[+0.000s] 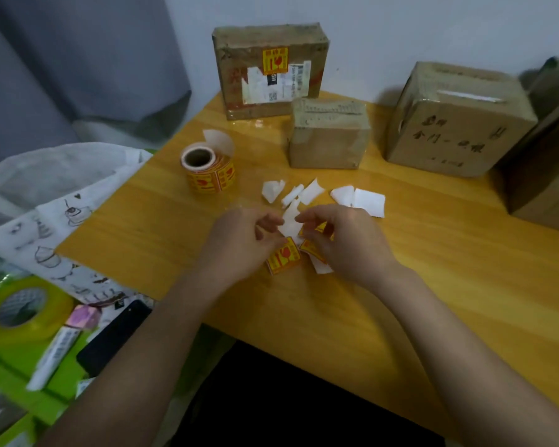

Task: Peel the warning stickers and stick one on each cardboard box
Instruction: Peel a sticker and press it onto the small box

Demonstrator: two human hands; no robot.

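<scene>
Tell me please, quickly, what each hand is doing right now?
Left hand: closed, pinching the strip of warning stickers.
Right hand: closed, its fingers pinching the same strip at its white backing.

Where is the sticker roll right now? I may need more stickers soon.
In the head view, the sticker roll stands on end on the wooden table, left of the small cardboard box and beyond the left hand.

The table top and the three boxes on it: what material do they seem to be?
Orange-yellow table top: likely wood or wood laminate; grain lines, light sheen. Three brown boxes: matte cardboard, partly under glossy clear tape.
</scene>
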